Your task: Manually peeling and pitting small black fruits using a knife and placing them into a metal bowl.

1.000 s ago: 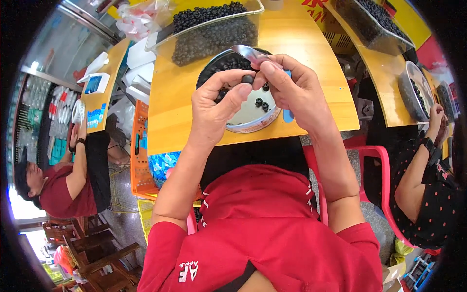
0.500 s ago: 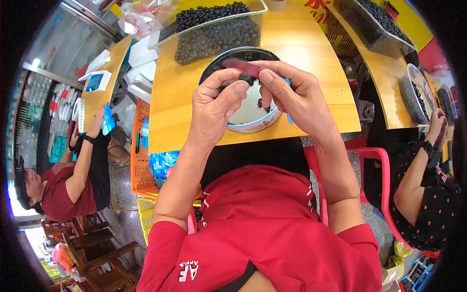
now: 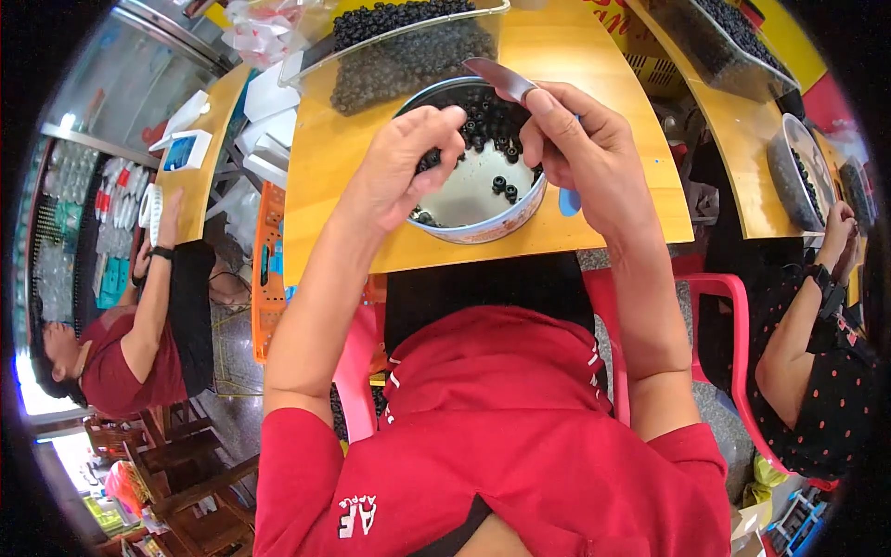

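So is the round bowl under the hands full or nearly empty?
Nearly empty: the round bowl shows mostly bare pale bottom, with small black pieces gathered at its far side.

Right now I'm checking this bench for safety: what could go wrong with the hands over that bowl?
The right hand holds a metal blade close to the left hand; a slip might nick its fingers. The round bowl sits near the table edge, so a nudge may spill the small black pieces.

Round metal bowl point(image 3: 483, 218) with pale patterned rim, on edge of yellow wooden table, directly before the person. Inside: small black round berries point(image 3: 492, 116), heaped at far side, a few scattered on bare bottom. Knife point(image 3: 501, 79), short grey blade, tilted above bowl's far rim, tip pointing up-left; handle hidden.
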The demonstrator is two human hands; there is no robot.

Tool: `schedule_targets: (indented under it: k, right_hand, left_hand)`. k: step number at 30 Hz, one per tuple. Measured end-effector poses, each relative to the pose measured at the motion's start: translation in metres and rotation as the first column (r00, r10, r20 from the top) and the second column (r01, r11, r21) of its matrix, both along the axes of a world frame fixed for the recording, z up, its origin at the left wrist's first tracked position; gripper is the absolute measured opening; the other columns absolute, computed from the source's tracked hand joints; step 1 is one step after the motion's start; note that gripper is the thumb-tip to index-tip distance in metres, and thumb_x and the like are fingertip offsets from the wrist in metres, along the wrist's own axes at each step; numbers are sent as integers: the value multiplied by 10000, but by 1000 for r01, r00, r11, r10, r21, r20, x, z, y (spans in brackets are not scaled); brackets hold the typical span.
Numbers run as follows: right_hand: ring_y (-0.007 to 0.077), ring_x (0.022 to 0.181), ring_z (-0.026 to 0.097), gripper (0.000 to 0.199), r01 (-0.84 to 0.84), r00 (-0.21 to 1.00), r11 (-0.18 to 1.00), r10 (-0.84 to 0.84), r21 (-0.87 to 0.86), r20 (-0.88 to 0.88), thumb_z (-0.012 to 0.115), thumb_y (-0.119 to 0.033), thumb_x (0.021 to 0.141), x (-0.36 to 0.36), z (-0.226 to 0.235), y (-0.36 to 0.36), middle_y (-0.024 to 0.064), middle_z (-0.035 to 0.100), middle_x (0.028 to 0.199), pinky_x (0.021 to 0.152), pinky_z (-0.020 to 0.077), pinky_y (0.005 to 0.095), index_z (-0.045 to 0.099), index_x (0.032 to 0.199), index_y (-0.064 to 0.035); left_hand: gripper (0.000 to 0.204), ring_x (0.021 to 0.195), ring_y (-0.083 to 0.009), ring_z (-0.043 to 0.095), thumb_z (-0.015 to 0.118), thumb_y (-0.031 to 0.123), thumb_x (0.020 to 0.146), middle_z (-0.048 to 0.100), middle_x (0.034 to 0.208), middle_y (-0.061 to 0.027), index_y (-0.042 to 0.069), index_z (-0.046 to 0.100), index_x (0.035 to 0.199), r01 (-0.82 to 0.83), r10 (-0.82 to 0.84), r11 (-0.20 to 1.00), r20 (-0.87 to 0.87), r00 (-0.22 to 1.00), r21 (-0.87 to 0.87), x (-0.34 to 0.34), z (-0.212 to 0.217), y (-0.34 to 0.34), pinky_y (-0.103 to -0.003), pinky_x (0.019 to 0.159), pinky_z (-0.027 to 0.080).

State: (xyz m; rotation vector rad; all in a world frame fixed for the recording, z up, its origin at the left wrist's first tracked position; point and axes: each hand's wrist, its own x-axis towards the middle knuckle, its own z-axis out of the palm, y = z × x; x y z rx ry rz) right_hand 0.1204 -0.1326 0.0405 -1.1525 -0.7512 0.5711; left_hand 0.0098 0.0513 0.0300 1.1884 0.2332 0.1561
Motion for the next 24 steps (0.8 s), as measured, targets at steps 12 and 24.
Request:
schedule_targets:
  k: [12, 24]
  right_hand:
    - [9, 516, 441, 288, 20, 999, 1000, -20, -11, 36, 556, -261, 975, 1, 2, -2, -12, 604, 652, 431, 338, 176, 669, 1099, -26]
    - [-4, 524, 379, 317, 29, 998, 990, -22, -137, 52, 660, -261, 906, 2, -11, 5, -33, 620, 740, 455, 275, 177, 643, 1101, -11]
  left_hand:
    - [233, 888, -418, 633, 561, 169, 844, 653, 899, -256, 7, 580, 1010, 393, -85, -49, -396, 914, 918, 24, -17, -19, -502, 773, 489]
    - [239, 662, -41, 480, 632, 165, 918, 611, 827, 3, 21, 563, 1095, 28, -67, 870, 61, 996, 493, -5, 15, -26, -192, 569, 398]
